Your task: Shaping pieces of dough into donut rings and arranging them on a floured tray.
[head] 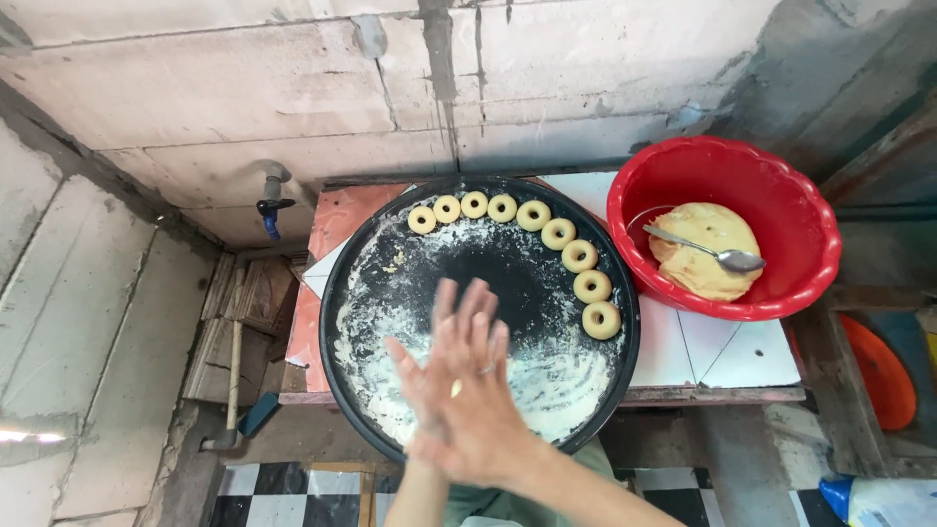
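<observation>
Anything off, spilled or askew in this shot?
Nothing stands out. Nine ring-shaped dough pieces sit in a tidy arc along the rim of the round black tray; the white flour stays inside it. A metal spoon rests on the dough in the red plastic bowl.

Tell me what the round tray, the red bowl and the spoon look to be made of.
Round tray: likely dark-coated metal, matte, thin raised rim, flour-dusted. Red bowl: probably plastic, glossy, with a thick rolled lip. Spoon: metal, shiny silver, lying on the dough.

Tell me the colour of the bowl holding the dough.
Bright red: the bowl, right of the black tray, shows clearly in the head view.
</observation>
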